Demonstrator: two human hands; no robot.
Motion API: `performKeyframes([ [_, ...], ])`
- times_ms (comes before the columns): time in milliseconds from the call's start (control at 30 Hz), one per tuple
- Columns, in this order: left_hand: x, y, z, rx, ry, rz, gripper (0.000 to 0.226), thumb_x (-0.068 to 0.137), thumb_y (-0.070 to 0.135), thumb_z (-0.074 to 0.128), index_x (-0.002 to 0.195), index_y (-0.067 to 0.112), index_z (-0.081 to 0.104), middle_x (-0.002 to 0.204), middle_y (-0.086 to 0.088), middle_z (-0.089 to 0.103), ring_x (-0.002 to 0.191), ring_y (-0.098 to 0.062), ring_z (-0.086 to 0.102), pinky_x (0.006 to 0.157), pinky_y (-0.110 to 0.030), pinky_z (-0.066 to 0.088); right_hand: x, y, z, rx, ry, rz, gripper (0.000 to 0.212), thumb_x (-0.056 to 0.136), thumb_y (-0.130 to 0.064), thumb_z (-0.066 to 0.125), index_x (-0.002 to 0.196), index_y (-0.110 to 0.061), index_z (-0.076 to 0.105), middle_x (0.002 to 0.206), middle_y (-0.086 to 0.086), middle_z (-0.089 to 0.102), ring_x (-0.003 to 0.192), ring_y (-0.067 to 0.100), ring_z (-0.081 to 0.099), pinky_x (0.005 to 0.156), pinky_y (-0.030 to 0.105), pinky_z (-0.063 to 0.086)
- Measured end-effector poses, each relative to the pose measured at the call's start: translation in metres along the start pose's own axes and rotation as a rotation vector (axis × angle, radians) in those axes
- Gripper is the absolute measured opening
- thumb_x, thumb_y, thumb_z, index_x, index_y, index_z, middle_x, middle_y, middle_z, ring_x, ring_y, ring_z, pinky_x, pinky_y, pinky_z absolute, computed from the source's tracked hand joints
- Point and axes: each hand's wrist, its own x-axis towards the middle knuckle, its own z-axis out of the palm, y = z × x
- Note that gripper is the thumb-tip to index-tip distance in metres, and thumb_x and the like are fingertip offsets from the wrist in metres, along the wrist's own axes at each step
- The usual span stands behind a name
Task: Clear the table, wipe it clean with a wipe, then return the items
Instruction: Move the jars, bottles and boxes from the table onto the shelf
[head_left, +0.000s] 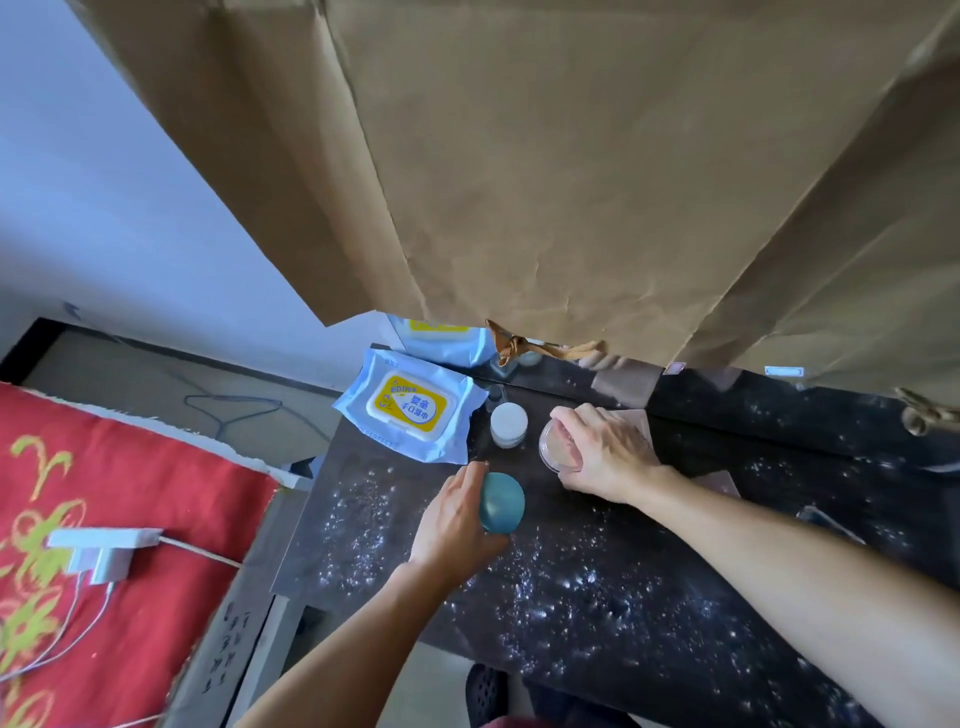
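Note:
A dark glossy table (597, 597) is speckled with white powder. My left hand (452, 525) grips a teal round container (501, 501) near the table's left middle. My right hand (608, 452) is closed over a clear pinkish jar (551, 446) farther back. A small white-lidded jar (508, 423) stands just left of that jar, untouched. A blue wet-wipe pack with a yellow lid (408, 405) lies at the table's back left corner, partly over the edge.
Brown paper (571, 182) hangs over the wall behind, reaching the table's back edge. A red patterned cloth (104, 509) with a white charger (104, 553) and cables lies to the left. A wire hanger (228, 410) rests on the floor.

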Motion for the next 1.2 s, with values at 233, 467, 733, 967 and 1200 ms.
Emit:
performKeyframes([
  [233,-0.035,0.018,-0.025,-0.061,0.055,0.158,0.061,0.059,0.03,0.077,0.108,0.016,0.043,0.096,0.002,0.057,0.086,-0.026,0.053,0.072,-0.036,0.046,-0.094,-0.012,-0.016,0.011,0.118,0.202,0.071,0.065,-0.042,0.071,0.126,-0.026,0.038,0.11,0.003,0.054,0.099,0.028,0.057,0.074,0.031,0.041],
  [467,-0.062,0.071,-0.008,-0.056,-0.004,0.37,0.059,0.059,0.034,0.077,0.105,0.02,0.042,0.097,0.002,0.058,0.085,-0.023,0.054,0.068,-0.031,0.043,-0.218,-0.007,-0.018,0.07,0.218,0.426,0.083,0.06,-0.051,0.071,0.13,-0.03,0.032,0.124,0.002,0.055,0.102,0.025,0.059,0.08,0.034,0.051],
  [733,-0.1,0.185,0.044,-0.014,-0.119,0.589,0.069,0.065,0.036,0.078,0.118,0.025,0.036,0.11,-0.001,0.055,0.096,-0.022,0.053,0.08,-0.033,0.047,-0.357,0.041,-0.032,0.022,0.353,0.684,0.082,0.058,-0.051,0.067,0.131,-0.028,0.037,0.115,-0.001,0.056,0.104,0.022,0.058,0.089,0.031,0.047],
  [967,-0.134,0.302,0.123,-0.034,-0.152,0.692,0.063,0.063,0.032,0.077,0.115,0.02,0.042,0.103,0.0,0.056,0.094,-0.022,0.054,0.074,-0.03,0.042,-0.47,0.121,-0.026,0.044,0.354,0.798,0.082,0.057,-0.046,0.064,0.133,-0.025,0.04,0.105,0.002,0.055,0.097,0.025,0.058,0.081,0.034,0.049],
  [1200,-0.165,0.388,0.203,-0.008,-0.194,0.662,0.065,0.063,0.034,0.078,0.113,0.026,0.037,0.108,0.004,0.054,0.095,-0.017,0.054,0.075,-0.03,0.049,-0.556,0.205,-0.025,0.074,0.36,0.868,0.082,0.062,-0.046,0.062,0.137,-0.028,0.036,0.114,0.001,0.053,0.102,0.025,0.056,0.081,0.033,0.047],
])
